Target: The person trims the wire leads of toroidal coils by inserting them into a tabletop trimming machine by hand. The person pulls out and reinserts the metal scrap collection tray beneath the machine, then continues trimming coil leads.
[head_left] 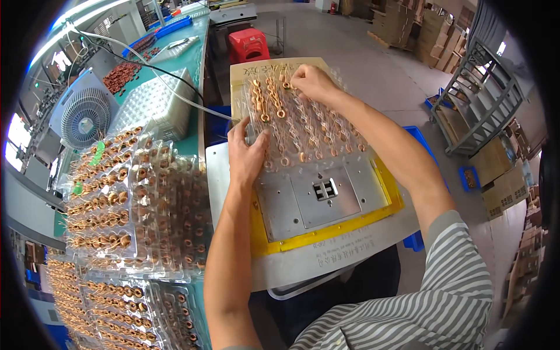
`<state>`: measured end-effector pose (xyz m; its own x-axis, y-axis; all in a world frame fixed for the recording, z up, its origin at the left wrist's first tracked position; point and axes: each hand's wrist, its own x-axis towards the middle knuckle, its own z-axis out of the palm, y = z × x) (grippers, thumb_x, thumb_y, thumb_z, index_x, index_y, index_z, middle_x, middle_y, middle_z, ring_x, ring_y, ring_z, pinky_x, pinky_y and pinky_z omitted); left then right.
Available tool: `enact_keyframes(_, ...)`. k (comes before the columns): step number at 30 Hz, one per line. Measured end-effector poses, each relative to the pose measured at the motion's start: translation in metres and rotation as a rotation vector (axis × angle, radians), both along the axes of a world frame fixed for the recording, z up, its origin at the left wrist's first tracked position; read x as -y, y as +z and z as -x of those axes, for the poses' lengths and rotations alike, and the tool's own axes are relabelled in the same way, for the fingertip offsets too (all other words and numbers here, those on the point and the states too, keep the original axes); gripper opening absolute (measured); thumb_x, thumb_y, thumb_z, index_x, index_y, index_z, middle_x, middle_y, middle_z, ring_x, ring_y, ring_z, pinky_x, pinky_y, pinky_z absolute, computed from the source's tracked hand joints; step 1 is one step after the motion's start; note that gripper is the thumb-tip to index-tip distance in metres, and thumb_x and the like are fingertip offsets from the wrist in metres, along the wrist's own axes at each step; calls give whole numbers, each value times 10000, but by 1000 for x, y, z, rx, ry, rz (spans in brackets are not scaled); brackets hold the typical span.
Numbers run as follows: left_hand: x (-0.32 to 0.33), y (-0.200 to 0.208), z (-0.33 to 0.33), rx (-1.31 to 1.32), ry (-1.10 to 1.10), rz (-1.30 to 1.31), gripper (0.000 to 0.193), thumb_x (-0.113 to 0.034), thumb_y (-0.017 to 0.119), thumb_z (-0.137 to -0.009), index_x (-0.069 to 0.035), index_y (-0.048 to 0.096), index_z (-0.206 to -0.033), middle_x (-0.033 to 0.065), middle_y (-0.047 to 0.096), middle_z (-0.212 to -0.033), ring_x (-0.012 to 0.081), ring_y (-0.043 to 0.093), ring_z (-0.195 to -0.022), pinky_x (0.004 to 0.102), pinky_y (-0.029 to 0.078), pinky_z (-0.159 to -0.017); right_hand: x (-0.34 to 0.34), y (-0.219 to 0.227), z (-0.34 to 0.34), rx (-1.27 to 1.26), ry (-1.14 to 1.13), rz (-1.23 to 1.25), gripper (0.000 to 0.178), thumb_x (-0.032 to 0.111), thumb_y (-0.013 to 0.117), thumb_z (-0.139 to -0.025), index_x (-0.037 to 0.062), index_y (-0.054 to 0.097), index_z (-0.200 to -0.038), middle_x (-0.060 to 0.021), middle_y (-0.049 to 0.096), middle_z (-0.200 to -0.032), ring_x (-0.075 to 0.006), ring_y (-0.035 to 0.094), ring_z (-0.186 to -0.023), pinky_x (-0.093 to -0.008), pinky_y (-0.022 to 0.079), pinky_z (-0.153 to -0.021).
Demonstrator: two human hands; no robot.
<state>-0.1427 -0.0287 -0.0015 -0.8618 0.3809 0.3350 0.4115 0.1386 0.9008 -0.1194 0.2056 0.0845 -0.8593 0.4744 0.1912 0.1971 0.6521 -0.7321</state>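
Observation:
A clear plastic tray (pixel 297 131) holding rows of small copper coils with twisted wire leads lies over the far part of a metal machine plate (pixel 324 195). At its far side my right hand (pixel 315 83) is closed in a pinch on a copper coil (pixel 286 83), mostly covered by the fingertips. Against the tray's left edge rests my left hand (pixel 246 150), thumb and fingers apart. Two rows of brighter coils (pixel 273 96) stand out at the tray's far left. Cardboard (pixel 245 73) shows beneath the tray's far end.
At left, tall stacks of coil-filled trays (pixel 105 204) stand beside a fan (pixel 84 111) and a stack of white trays (pixel 160 99) on a green bench (pixel 192 52). A red stool (pixel 248 45) is ahead. A metal rack cart (pixel 478 96) and a blue bin (pixel 419 140) are at right.

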Motion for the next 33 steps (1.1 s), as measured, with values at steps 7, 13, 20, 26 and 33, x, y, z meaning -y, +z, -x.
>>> enact_keyframes(7, 13, -1, 14, 243, -252, 46, 820, -266, 698, -739, 73, 380, -1416, 305, 417, -1365, 377, 491, -1226, 371, 408, -1031, 5, 14, -128, -199, -99, -284, 240, 244, 602, -891, 19, 580, -972, -105, 659, -904, -163, 647, -852, -314, 507, -689)
enact_keyframes(13, 4, 6, -12, 50, -93, 56, 716, -125, 595, -796, 90, 346, -1431, 176, 587, -1205, 189, 590, -989, 287, 467, -871, -39, -49, -174, -54, -343, 224, 252, 260, 597, -900, 14, 586, -954, -83, 632, -892, -157, 578, -810, -303, 476, -709)
enact_keyframes(20, 6, -8, -18, 157, -199, -74, 689, -101, 589, -814, 74, 352, -1437, 152, 595, -1222, 189, 592, -1008, 284, 464, -885, -35, -57, -190, -119, -324, -45, 322, 288, 559, -900, -25, 585, -970, -176, 661, -927, -286, 643, -882, -393, 486, -797)
enact_keyframes(26, 4, -15, -22, 134, -50, -141, 653, -94, 602, -818, 90, 392, -1409, 160, 615, -1181, 177, 601, -981, 282, 470, -875, -5, -13, -208, -523, -187, -160, 156, 150, 565, -916, 0, 574, -957, -152, 669, -904, -266, 658, -824, -369, 500, -740)
enact_keyframes(33, 10, -12, -19, 96, -61, -84, 672, -212, 632, -815, 57, 430, -1398, 218, 546, -1288, 267, 527, -1162, 337, 403, -997, 63, -24, -232, 79, 458, -400, 124, 80, 604, -899, 11, 568, -996, -104, 619, -900, -218, 628, -815, -348, 502, -725)
